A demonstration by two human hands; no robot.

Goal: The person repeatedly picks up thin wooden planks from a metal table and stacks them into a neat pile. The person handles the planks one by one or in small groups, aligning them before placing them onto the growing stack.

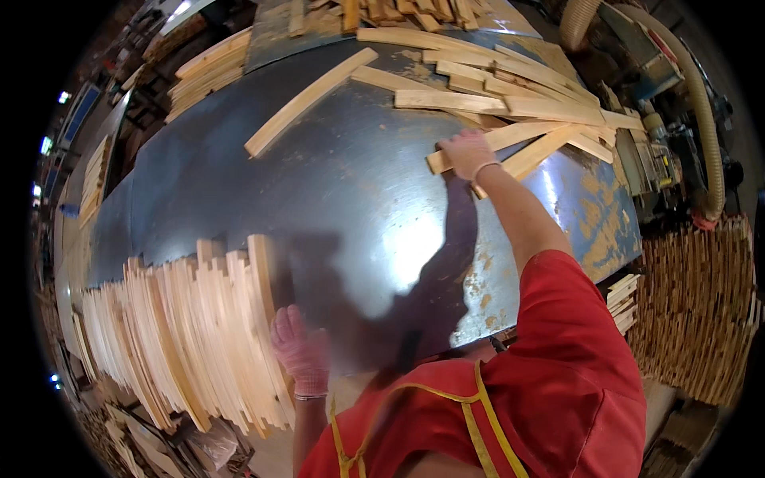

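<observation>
My right hand point(466, 154), in a pale glove, is closed over the near left end of a wooden board point(510, 137), which slants up to the right into a loose pile of boards point(550, 107). My left hand point(300, 350), gloved too, is beside the right-hand end of a row of boards point(199, 334) packed side by side. Its fingers point away from me and stretch along the outermost board point(264, 299); they hold nothing that I can see. Both the pile and the row lie on a dark metal table point(335, 175).
A single board point(309, 103) lies slanted at the far middle. Short wood pieces point(398, 12) are heaped beyond it. A machine with a ribbed hose point(705, 119) stands at the far right, above a tall stack of wood point(693, 311). Sawdust covers the table's right part.
</observation>
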